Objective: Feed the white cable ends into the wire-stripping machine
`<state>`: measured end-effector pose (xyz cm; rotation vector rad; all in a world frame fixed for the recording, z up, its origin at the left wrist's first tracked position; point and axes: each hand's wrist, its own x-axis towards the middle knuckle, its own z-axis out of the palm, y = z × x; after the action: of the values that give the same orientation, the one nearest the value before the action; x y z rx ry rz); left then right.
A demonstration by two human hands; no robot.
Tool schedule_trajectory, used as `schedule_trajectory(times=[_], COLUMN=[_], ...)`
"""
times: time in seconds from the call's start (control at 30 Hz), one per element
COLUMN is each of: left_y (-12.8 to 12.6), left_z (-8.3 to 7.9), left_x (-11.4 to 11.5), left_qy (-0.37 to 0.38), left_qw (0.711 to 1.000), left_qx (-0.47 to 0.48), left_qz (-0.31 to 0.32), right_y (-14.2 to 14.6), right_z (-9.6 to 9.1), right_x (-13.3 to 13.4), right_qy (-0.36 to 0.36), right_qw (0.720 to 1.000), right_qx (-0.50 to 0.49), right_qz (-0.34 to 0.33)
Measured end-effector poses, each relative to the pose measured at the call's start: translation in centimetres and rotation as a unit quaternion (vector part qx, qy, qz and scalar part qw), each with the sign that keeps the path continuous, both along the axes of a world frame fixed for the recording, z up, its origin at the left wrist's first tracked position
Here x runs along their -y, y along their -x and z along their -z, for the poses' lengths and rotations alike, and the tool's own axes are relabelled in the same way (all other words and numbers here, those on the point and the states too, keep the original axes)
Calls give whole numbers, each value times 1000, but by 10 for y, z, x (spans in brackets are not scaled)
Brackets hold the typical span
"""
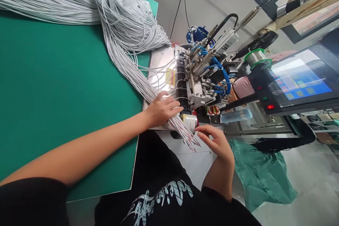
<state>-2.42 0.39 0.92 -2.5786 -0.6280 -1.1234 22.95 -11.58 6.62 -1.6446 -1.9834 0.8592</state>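
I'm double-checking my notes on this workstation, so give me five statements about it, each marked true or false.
1. The left hand is on a bundle of white cables. True.
2. The right hand is wrapped around the blue bottle. False: the right hand is by the cable tips, apart from the blue bottle.
3. The tabletop under the left forearm is red. False: the tabletop is green.
4. A wire spool with green rims is near the screen. True.
5. The screen is dark. False: it is lit, with blue areas showing.
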Motion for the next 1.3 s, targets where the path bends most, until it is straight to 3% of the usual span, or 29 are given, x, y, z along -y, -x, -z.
schedule_trajectory(times=[0.1,0.17,0.23,0.33,0.4,0.47,0.57,0.7,0.77,1.0,1.17,1.3], left_y=[1,1,1,1,2,2,3,3,2,2,2,2], left_z=[-1,-1,-2,-4,-5,-7,-8,-8,-7,-6,-6,-4], left_x=[0,0,0,1,2,2,3,2,2,2,3,3], left_qy=[-8,-17,-33,-55,-62,-62,-62,-66,-66,-70,-65,-59], left_qw=[1000,999,996,989,988,989,990,990,990,989,991,992], left_qx=[4,1,-11,-28,-28,-27,-34,-28,-23,-18,-20,-25], left_qz=[16,43,84,131,139,135,125,122,122,127,118,113], right_y=[1,-1,-7,-16,-19,-18,-12,-3,-1,-3,-1,4], right_z=[-8,-9,-8,-5,-2,-1,-2,-8,-10,-14,-9,-2], right_x=[4,5,7,9,8,6,2,1,2,5,4,3], right_qy=[84,100,75,-1,-40,-52,-24,81,113,45,72,98], right_qw=[989,984,990,999,996,994,996,983,977,995,994,987], right_qx=[12,3,-14,-45,-61,-73,-87,-75,-55,-38,-35,-30], right_qz=[-120,-146,-119,-14,50,65,-6,-144,-170,-80,-74,-127])
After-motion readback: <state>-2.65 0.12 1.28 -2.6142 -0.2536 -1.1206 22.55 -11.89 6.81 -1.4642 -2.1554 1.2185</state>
